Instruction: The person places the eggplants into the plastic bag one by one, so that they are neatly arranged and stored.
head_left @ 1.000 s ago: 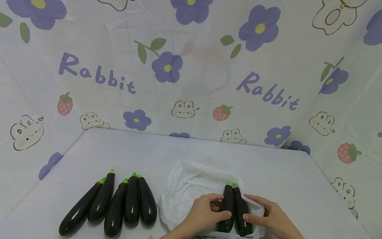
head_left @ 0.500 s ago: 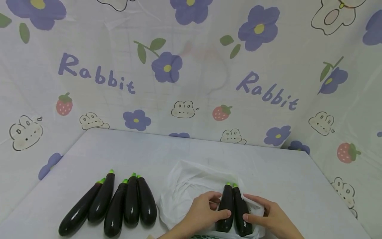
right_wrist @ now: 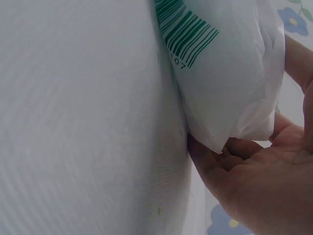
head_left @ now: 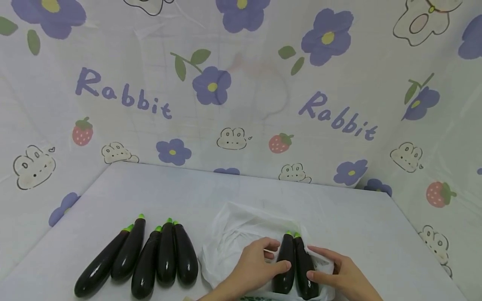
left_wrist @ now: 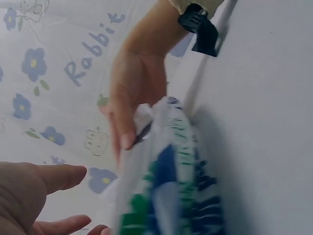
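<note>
Settling two eggplants [head_left: 304, 260] into the bag [head_left: 226, 255] seems underway: right hand [head_left: 340, 267] pinching its edge, left hand [head_left: 257, 263] loosely spread against one. Next likely calls for withdrawing the left hand.

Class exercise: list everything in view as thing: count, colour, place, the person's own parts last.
Table: one, white, foreground
Printed cloth: pieces uncertain, white with coloured motifs, behind table
Plastic bag: one, white with green and blue print, on table
Loose eggplants: five, dark with green tips, left of bag
Bagged eggplants: two visible, same colours, in bag
Wrist strap: one, black, right arm
Sleeve: one clear, beige, beside strap
Left hand: one, thumb over a bagged eggplant
Right hand: one, at bag's right edge
</note>
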`<action>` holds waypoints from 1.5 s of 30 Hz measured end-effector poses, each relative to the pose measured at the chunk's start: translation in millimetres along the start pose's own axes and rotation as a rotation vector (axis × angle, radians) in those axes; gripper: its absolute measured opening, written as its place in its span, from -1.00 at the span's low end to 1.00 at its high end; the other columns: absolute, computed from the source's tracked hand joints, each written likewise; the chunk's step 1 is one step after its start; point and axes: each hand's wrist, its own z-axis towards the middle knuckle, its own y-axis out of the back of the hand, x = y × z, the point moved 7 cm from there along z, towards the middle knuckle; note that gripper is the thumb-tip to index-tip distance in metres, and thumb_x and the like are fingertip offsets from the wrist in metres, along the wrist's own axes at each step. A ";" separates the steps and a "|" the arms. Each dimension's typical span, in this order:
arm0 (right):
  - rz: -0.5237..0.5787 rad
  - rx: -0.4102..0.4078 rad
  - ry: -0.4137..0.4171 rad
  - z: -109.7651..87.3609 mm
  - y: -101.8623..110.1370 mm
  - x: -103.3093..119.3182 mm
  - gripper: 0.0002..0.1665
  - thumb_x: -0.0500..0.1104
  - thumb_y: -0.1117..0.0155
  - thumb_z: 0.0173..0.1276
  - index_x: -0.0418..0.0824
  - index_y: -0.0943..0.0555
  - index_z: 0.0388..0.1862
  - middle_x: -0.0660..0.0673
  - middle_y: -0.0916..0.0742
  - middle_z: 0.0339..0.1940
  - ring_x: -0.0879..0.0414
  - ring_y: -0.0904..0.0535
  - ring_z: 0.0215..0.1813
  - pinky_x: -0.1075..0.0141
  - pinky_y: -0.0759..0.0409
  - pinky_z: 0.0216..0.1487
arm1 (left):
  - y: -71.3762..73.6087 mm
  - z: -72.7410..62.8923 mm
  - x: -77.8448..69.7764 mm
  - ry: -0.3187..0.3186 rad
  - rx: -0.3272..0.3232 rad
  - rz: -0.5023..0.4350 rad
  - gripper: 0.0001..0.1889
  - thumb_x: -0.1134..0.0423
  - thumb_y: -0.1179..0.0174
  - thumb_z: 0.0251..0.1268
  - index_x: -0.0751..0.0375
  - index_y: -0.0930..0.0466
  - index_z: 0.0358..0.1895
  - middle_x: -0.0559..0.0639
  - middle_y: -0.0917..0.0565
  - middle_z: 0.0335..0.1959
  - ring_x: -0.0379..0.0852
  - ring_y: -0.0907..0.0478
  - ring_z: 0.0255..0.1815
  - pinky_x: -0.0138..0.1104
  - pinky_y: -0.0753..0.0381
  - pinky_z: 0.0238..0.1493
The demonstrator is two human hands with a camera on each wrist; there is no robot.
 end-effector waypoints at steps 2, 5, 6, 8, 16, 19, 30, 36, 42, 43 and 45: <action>0.009 -0.001 -0.016 -0.8 0.2 -0.2 -0.14 0.04 -0.52 0.18 -0.21 -0.44 0.41 -0.25 -0.59 0.16 0.01 -0.51 -0.12 0.07 -0.58 -0.08 | 9.4 -4.4 -10.7 -0.029 -0.011 0.026 -0.52 0.11 -0.44 0.15 0.22 -0.60 0.11 -0.05 -0.62 -0.01 -0.02 -0.58 -0.06 -0.22 -0.59 -0.13; 0.009 -0.005 -0.035 -0.8 1.2 -0.1 -0.13 0.05 -0.52 0.17 -0.19 -0.44 0.41 -0.25 -0.58 0.17 0.00 -0.50 -0.12 0.08 -0.58 -0.09 | 31.9 -13.9 -26.3 -0.074 -0.013 0.060 -0.55 0.08 -0.40 0.20 0.18 -0.61 0.11 -0.05 -0.60 0.05 -0.02 -0.56 -0.01 -0.24 -0.58 -0.12; 0.009 -0.005 -0.040 -0.5 1.4 0.0 -0.13 0.05 -0.52 0.18 -0.19 -0.43 0.41 -0.25 -0.58 0.16 0.00 -0.50 -0.12 0.09 -0.58 -0.10 | 41.8 -18.2 -29.8 -0.085 -0.007 0.072 -0.56 0.07 -0.39 0.22 0.16 -0.61 0.12 -0.06 -0.60 0.05 -0.04 -0.55 0.01 -0.25 -0.58 -0.11; -0.001 -0.004 -0.052 0.6 1.3 -0.4 -0.13 0.06 -0.52 0.17 -0.19 -0.43 0.41 -0.21 -0.59 0.08 0.01 -0.49 -0.14 0.13 -0.55 -0.16 | 65.2 -28.6 -34.3 -0.091 0.003 0.102 -0.58 0.05 -0.37 0.25 0.13 -0.61 0.12 -0.07 -0.60 0.06 -0.05 -0.54 0.03 -0.26 -0.59 -0.10; -0.029 0.003 -0.050 2.1 -0.5 -1.6 -0.13 0.05 -0.51 0.19 -0.21 -0.42 0.42 -0.11 -0.58 -0.10 0.03 -0.47 -0.23 0.20 -0.45 -0.28 | 182.6 -76.2 -21.7 -0.003 -0.091 0.263 -0.60 -0.03 -0.37 0.23 0.04 -0.65 0.07 -0.11 -0.65 0.02 -0.10 -0.59 0.00 -0.27 -0.60 -0.08; -0.013 0.005 -0.042 1.0 -0.2 -2.6 -0.14 0.03 -0.50 0.20 -0.22 -0.41 0.42 -0.11 -0.59 -0.10 0.03 -0.47 -0.23 0.20 -0.46 -0.28 | 226.7 -94.0 -10.0 0.010 -0.153 0.295 -0.59 -0.02 -0.34 0.27 0.05 -0.64 0.11 -0.05 -0.66 0.03 -0.15 -0.62 -0.03 -0.29 -0.61 -0.10; 0.040 0.042 -0.023 0.5 -1.4 -3.5 -0.13 0.04 -0.49 0.21 -0.23 -0.39 0.44 -0.14 -0.60 -0.08 0.01 -0.50 -0.20 0.20 -0.50 -0.22 | 336.6 -139.0 63.8 0.174 -0.233 0.298 -0.39 0.00 -0.25 0.38 0.25 -0.40 0.37 0.21 -0.54 0.22 -0.22 -0.64 -0.04 -0.33 -0.63 -0.12; 0.055 0.048 -0.026 1.2 -2.5 -3.7 -0.13 0.05 -0.48 0.22 -0.23 -0.39 0.43 -0.17 -0.62 0.02 0.00 -0.51 -0.16 0.17 -0.56 -0.16 | 349.3 -146.3 102.0 0.354 -0.115 0.113 -0.28 0.04 -0.22 0.40 0.34 -0.21 0.47 0.32 -0.39 0.34 -0.14 -0.57 0.12 -0.17 -0.62 -0.03; 0.051 0.032 -0.042 1.7 -1.9 -3.9 -0.13 0.05 -0.49 0.21 -0.21 -0.41 0.43 -0.16 -0.60 -0.01 0.01 -0.49 -0.16 0.18 -0.53 -0.18 | 349.7 -148.0 115.0 0.365 -0.043 0.036 -0.32 0.11 -0.15 0.47 0.43 -0.15 0.48 0.39 -0.40 0.32 0.00 -0.56 0.16 -0.13 -0.61 -0.01; 0.049 0.029 -0.045 1.6 -1.7 -4.2 -0.13 0.04 -0.49 0.21 -0.21 -0.41 0.43 -0.15 -0.60 -0.02 0.01 -0.49 -0.17 0.18 -0.52 -0.18 | 349.7 -148.0 115.8 0.366 -0.043 0.032 -0.32 0.12 -0.15 0.47 0.43 -0.15 0.47 0.39 -0.40 0.32 0.01 -0.55 0.16 -0.12 -0.61 -0.01; 0.049 0.027 -0.049 1.4 -1.6 -4.5 -0.13 0.04 -0.50 0.20 -0.21 -0.40 0.43 -0.15 -0.60 -0.03 0.01 -0.49 -0.17 0.18 -0.52 -0.18 | 350.2 -148.2 117.1 0.383 -0.046 0.031 -0.32 0.11 -0.16 0.47 0.43 -0.15 0.47 0.40 -0.40 0.31 0.04 -0.55 0.17 -0.10 -0.60 0.00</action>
